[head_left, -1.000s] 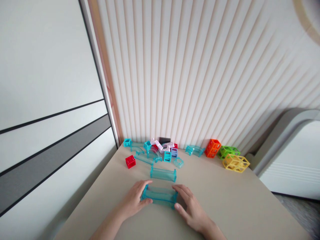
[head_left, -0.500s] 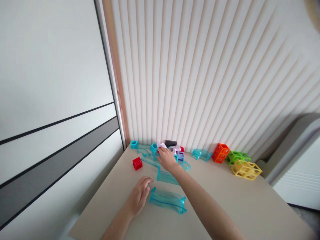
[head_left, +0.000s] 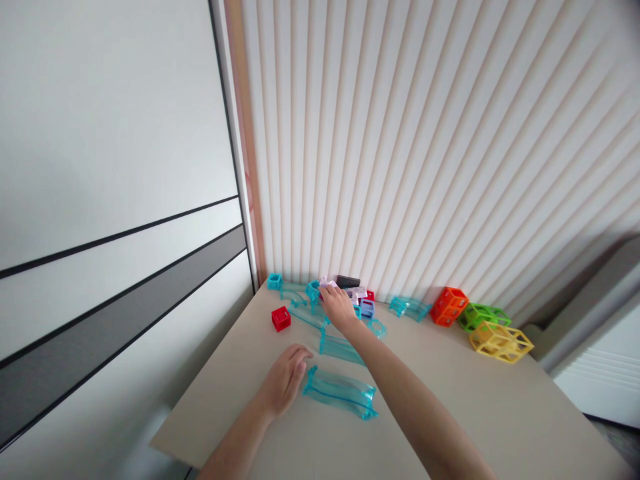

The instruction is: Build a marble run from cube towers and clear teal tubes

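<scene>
At the near middle of the beige tabletop (head_left: 475, 400) the left hand (head_left: 285, 380) lies flat and loosely spread, fingertips against the left end of a translucent teal plastic channel piece (head_left: 341, 393) that lies slightly askew; the hand seems to steady it rather than grip it. A second translucent teal channel piece (head_left: 343, 348) lies just beyond it, partly under the right forearm. The right hand (head_left: 339, 309) reaches out to the far edge by the ribbed wall, its fingers curled over the heap of small teal, lilac and red plastic blocks (head_left: 361, 300); whether they close on a piece cannot be told, as the back of the hand covers them. A small red open-frame cube (head_left: 281, 318) stands apart toward the far left corner, and an orange lattice cube (head_left: 449, 305), a green lattice block (head_left: 483, 316) and a yellow lattice block (head_left: 500, 341) lie in a row along the far right edge. A second ago both hands held the near channel by its ends; since then the right has let go and gone to the heap, where it already was half a second ago, and the channel has turned a little.
</scene>
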Available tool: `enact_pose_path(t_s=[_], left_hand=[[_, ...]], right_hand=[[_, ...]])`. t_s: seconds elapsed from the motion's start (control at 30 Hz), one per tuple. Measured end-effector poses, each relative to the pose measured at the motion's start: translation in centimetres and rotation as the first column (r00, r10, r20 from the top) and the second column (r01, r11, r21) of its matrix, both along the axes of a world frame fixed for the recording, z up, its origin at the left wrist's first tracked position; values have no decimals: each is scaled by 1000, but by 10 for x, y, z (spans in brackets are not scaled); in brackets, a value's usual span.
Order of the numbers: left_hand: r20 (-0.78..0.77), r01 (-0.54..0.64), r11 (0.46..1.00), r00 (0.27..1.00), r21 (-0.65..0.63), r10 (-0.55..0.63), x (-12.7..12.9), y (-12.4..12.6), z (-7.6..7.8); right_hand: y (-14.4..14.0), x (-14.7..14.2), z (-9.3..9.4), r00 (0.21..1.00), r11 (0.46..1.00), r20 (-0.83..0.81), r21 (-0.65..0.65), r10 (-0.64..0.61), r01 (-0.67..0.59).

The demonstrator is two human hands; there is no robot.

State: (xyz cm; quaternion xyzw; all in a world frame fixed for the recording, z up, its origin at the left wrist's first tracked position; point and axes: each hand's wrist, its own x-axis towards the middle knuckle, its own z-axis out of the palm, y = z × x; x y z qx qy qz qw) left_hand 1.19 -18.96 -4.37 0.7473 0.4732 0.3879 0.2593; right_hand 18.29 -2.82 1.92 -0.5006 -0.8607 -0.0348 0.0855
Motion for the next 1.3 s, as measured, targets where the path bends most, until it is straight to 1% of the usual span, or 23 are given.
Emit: enact_pose_path(t_s=[0.33,0.5,0.63,0.77,0.9,1.0,1.1,1.17,1.23,1.3], left_hand=[[-21,-13,999,1000,-34,12,0,0,-1],[-10,-11,999,1000,-38,10,1,0,-1],[-6,-13,999,1000,-43,12,1,-1,2],[-10,-14,999,1000,-47,13,2,-1,4],[-7,-17,999,1000,-40,17,2,-1,5],[-8,-19,999,1000,-44,18,2,-1,4],[-20,-32,998,999,-47,31,1,-1,1],[-27,-38,998,999,-43,37,1,-1,0],[-36,-43,998,998,-38,42,1,-1,-1],[-48,-51,998,998,-32,49,0,-1,-2]], right_hand=[[-4,15,8,992,994,-108,77,-70,79],[-3,19,6,984,988,-116,55,-138,145],[-1,22,1,964,969,-117,20,-241,244],[-1,24,-1,934,943,-147,29,-325,333],[-2,27,4,911,924,-196,56,-362,379],[-3,33,11,898,915,-224,59,-378,399],[-5,44,21,886,908,-254,55,-389,415],[-10,58,26,871,910,-301,24,-387,413],[-20,78,28,862,922,-345,-26,-370,385],[-35,103,26,873,938,-346,-68,-342,341]])
